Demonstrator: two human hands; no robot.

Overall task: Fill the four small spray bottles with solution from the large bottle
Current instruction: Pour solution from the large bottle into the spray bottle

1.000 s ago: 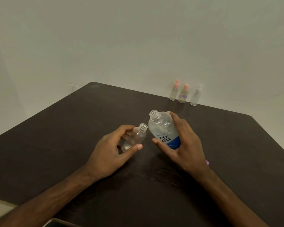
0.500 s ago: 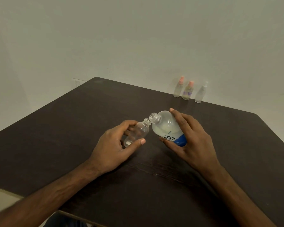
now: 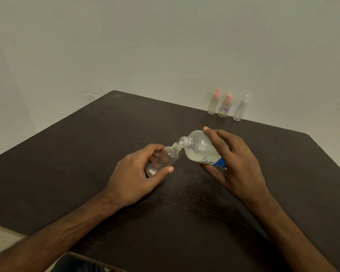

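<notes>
The left hand [image 3: 133,179] grips an uncapped small bottle [image 3: 163,159], tilted over the dark table [image 3: 67,154]. The right hand [image 3: 236,163] grips the tipped large bottle [image 3: 200,149], its mouth at the small one's neck. Three capped spray bottles [image 3: 225,107] stand at the far edge.

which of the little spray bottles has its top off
The small bottle in the left hand: its threaded neck is bare. The three bottles at the table's far edge all wear spray tops, two pink, one white.

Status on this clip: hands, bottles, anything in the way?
Left grip holds uncapped small bottle, tilted. Right grip holds large bottle, tipped, mouths meeting. Three capped spray bottles far back, nothing blocking.
</notes>
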